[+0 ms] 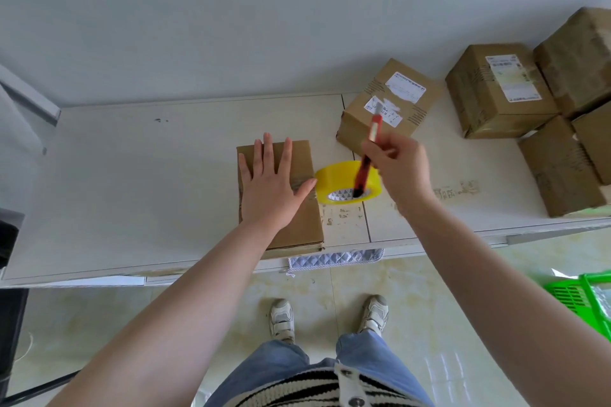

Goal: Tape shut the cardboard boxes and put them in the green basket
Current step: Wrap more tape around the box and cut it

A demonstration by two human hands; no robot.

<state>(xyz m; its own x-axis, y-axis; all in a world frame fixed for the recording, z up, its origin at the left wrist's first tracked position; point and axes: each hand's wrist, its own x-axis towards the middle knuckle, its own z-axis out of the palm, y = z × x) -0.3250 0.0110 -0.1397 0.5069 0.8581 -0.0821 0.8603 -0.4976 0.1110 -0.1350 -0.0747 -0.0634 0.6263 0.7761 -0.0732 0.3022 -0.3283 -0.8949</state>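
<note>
A flat brown cardboard box (pixel 301 215) lies at the table's front edge. My left hand (pixel 271 182) presses flat on its top, fingers spread and straight. A yellow tape roll (pixel 334 180) stands against the box's right side, beside my left thumb. My right hand (pixel 398 168) grips a red utility knife (pixel 370 149); the knife's lower end points down into the roll's core. The green basket (pixel 582 301) sits on the floor at the lower right, partly cut off by the frame edge.
A labelled cardboard box (pixel 386 102) sits behind the roll. Several more boxes (pixel 502 92) are stacked at the table's right end. A white wall stands behind the table (pixel 132 175). A quilted cloth (pixel 334 259) hangs off the front edge. My feet stand on the tiled floor.
</note>
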